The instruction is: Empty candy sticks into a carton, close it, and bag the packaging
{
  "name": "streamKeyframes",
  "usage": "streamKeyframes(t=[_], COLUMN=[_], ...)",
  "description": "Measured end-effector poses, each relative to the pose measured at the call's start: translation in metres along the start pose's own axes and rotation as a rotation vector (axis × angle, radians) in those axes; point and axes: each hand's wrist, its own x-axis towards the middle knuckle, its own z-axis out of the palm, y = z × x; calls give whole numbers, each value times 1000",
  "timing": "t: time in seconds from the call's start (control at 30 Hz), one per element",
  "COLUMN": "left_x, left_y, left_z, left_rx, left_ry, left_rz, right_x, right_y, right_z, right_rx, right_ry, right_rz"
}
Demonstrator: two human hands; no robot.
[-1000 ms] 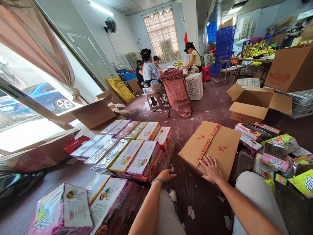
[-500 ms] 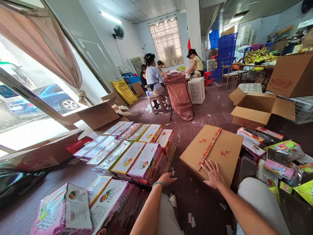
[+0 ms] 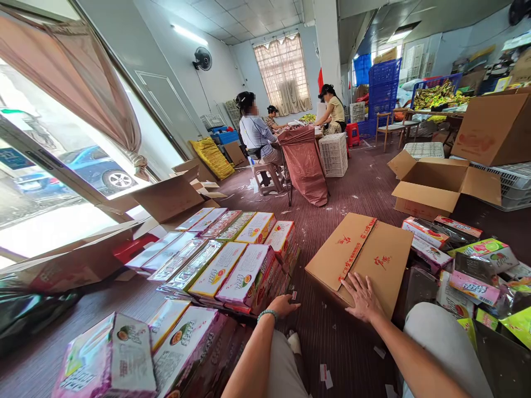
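A closed brown carton (image 3: pixel 381 243), sealed along its top with red-printed tape (image 3: pixel 360 247), stands on the floor before me. My right hand (image 3: pixel 362 297) lies on its near edge, fingers spread over the top. To the left of the carton, my left hand (image 3: pixel 282 305) hangs over the floor with its fingers stretched out and nothing in them. A green bead bracelet (image 3: pixel 267 314) circles that wrist. Close by are stacked rows of printed snack boxes (image 3: pixel 244 275). More boxes (image 3: pixel 182 334) are piled nearer to me on the left.
Loose printed boxes (image 3: pixel 475 286) and dark clear-wrapped packs lie to the right. Behind them sits an open carton (image 3: pixel 427 185). Opened cartons (image 3: pixel 166 193) stand at the left by the doorway. Several people sit at a far table with a reddish cover (image 3: pixel 305 160).
Both hands and the carton stay almost still. The view shifts slightly, and at the far table the seated person in the light blue shirt has leaned a little to the left.
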Motion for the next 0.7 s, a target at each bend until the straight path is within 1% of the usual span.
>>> streamKeyframes(t=[0.33, 0.57, 0.7], left_x=[-1, 2, 5], left_y=[1, -1, -4], left_z=[0, 3, 4], left_rx=[-3, -19, -36], left_ry=[-19, 22, 34], left_rz=[-33, -34, -3], right_x=[3, 1, 3], right_y=[3, 2, 3], right_z=[5, 0, 3], right_rx=[5, 2, -15], right_ry=[10, -9, -6], right_rz=[-9, 6, 4])
